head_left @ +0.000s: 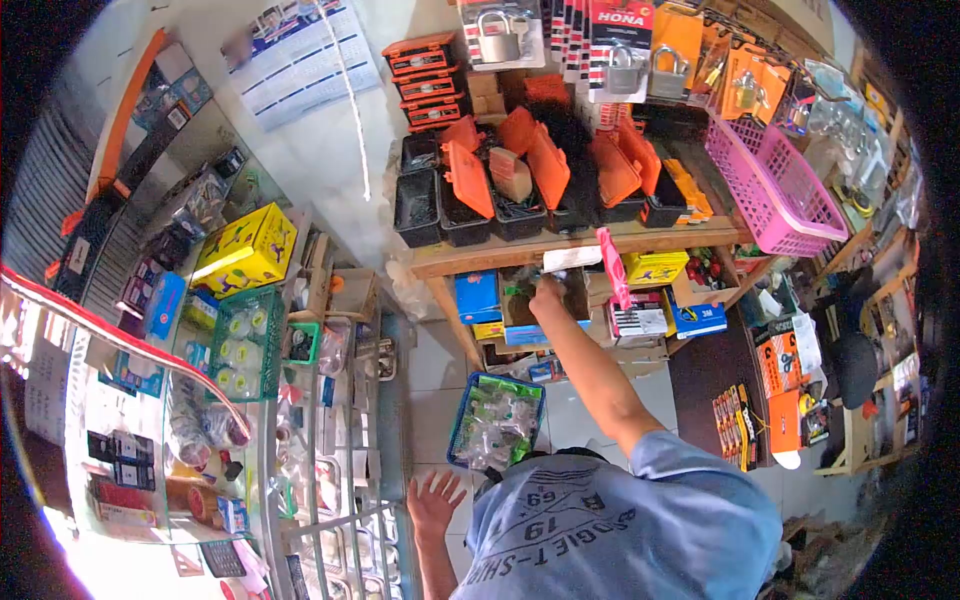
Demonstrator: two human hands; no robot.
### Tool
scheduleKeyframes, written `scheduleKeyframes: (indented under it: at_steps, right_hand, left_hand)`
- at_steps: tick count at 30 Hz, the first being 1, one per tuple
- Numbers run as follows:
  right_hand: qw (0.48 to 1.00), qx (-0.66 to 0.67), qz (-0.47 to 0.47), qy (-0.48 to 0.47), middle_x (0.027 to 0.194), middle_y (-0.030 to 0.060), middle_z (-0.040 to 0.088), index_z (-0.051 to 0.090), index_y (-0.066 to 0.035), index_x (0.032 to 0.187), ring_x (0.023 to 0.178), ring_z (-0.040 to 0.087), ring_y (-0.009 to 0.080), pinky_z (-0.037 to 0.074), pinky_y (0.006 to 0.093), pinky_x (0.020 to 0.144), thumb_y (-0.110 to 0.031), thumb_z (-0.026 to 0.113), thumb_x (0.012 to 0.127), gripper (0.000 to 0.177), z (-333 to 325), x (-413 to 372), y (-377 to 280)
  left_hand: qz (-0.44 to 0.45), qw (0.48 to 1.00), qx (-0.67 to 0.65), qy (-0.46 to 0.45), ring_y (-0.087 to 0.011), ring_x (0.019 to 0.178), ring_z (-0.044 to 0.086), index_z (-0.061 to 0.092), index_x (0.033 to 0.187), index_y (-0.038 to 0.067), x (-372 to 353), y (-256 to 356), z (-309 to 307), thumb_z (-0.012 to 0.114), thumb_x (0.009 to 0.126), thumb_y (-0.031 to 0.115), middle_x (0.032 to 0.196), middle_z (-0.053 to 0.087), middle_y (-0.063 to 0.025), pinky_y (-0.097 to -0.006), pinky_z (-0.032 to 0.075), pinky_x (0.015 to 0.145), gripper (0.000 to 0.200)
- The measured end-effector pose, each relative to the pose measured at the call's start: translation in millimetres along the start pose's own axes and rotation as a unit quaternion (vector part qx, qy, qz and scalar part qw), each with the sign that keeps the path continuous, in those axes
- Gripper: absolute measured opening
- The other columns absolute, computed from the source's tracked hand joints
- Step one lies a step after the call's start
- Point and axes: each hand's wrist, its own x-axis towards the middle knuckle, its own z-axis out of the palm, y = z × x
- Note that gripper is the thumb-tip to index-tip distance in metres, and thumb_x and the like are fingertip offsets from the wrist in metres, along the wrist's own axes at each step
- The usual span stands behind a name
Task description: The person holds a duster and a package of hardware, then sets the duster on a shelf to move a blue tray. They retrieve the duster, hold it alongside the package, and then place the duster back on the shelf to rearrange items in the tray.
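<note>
My right hand (547, 298) reaches forward under the wooden shelf, into an open box (515, 318) with dark and greenish contents. Its fingers are mostly hidden there, so I cannot tell whether they grip anything. Off to the lower left, my left hand (435, 503) is open, fingers spread, holding nothing. Between that hand and the box, a blue basket (458, 425) sits on the tiled floor, filled with clear plastic packets and green pieces. A blue box (477, 296) stands left of the open box. A pink strip (613, 268) hangs just right of my right hand.
Black bins with orange lids (547, 165) line the wooden shelf (590, 247). Carded padlocks (622, 72) hang above, beside a pink basket (775, 190). On the left is a glass and metal rack holding a green basket (270, 345) and a yellow box (245, 248).
</note>
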Motion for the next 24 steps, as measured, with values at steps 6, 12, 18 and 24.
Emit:
scheduleKeyframes:
  at_steps: [6,12,18,24]
  right_hand:
    - [0.983,0.124,0.116,-0.075,0.124,0.0096,0.054,0.054,-0.013,0.119,0.112,0.054,0.0246,0.048,0.0461,0.088,-0.04,0.062,0.084,0.045,6,7,3]
    - [0.804,0.395,0.443,-0.042,0.114,0.0088,0.061,0.057,-0.014,0.113,0.109,0.056,0.03,0.044,0.0566,0.092,-0.05,0.064,0.078,0.05,-18,-1,-144]
    - [0.924,-0.195,0.063,-0.324,0.133,0.008,0.041,0.044,-0.015,0.128,0.123,0.038,0.0325,0.026,0.051,0.105,-0.051,0.05,0.082,0.059,-59,-31,-227]
    - [0.926,0.123,-0.025,-0.355,0.123,0.0166,0.049,0.051,-0.012,0.119,0.118,0.041,0.037,0.029,0.0582,0.101,-0.054,0.051,0.08,0.057,-59,-2,-122]
  left_hand:
    - [-0.025,0.998,-0.039,0.034,-0.0383,0.126,0.039,0.054,0.113,0.009,-1,-19,0,0.041,0.091,0.051,0.129,0.048,-0.0205,-0.0602,0.024,0.104,0.05]
    - [-0.047,0.999,0.003,0.017,-0.0393,0.125,0.04,0.055,0.112,0.01,12,-15,5,0.043,0.09,0.05,0.129,0.049,-0.0208,-0.0614,0.026,0.103,0.048]
    - [-0.056,0.998,0.037,0.006,-0.0411,0.126,0.039,0.054,0.116,0.01,15,-5,0,0.045,0.089,0.05,0.131,0.047,-0.0211,-0.0625,0.026,0.102,0.05]
    - [-0.086,0.994,0.053,0.049,-0.038,0.125,0.041,0.047,0.123,0.01,19,-14,0,0.043,0.09,0.05,0.132,0.046,-0.0205,-0.058,0.03,0.102,0.052]
